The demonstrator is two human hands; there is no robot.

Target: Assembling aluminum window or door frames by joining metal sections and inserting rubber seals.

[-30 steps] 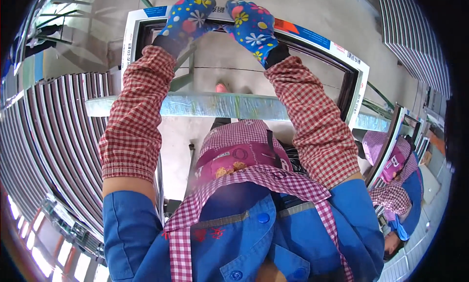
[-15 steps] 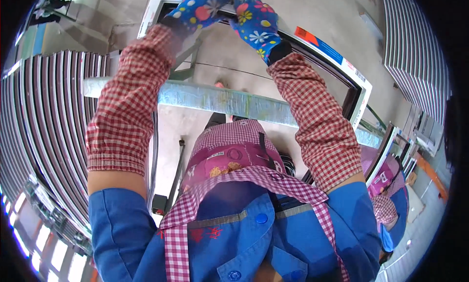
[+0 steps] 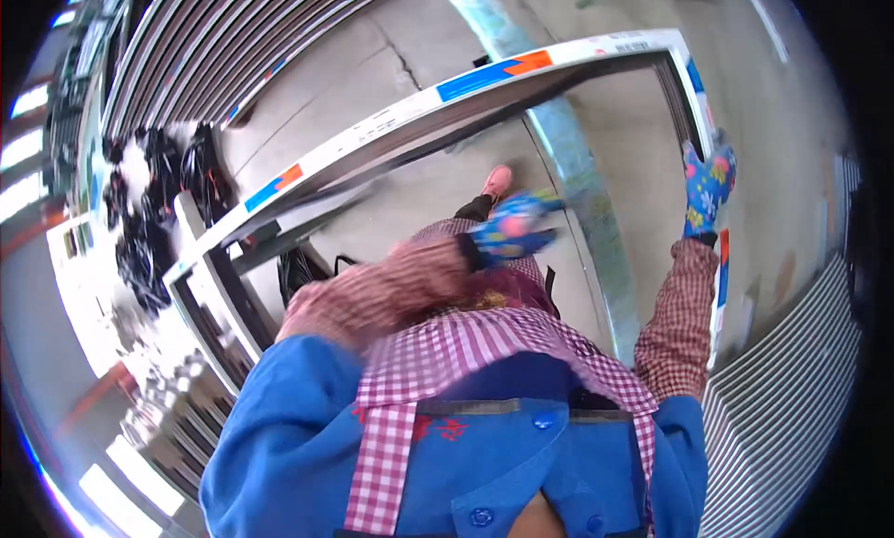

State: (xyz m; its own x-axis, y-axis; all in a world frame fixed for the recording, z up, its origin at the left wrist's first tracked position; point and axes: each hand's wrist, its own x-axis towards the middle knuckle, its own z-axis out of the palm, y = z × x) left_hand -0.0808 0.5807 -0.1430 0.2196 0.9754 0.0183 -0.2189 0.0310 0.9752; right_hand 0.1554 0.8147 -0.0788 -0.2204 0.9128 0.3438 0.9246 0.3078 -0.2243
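Observation:
A large rectangular window frame (image 3: 400, 119), dark inside and covered with white film bearing blue and orange patches, stretches across in front of me. My right hand (image 3: 711, 191), in a blue flowered glove, is closed round the bar on its right side, thumb on the inner edge. My left hand (image 3: 514, 232), gloved alike and blurred by motion, is in front of my apron, over the frame's opening. Its thumb and fingers are apart, with nothing visible between them. Both forearms wear red checked sleeves.
A film-wrapped beam (image 3: 596, 203) passes beneath the frame. Striped stacks of profiles stand at upper left (image 3: 233, 35) and lower right (image 3: 792, 417). Black bags (image 3: 144, 249) lie on the left. A pink shoe (image 3: 498, 180) shows on the floor through the frame's opening.
The view has swung round, and more of the frame shows. My hands, together at the top edge before, are now apart: the left has come off the frame and back towards me, the right is on the side bar.

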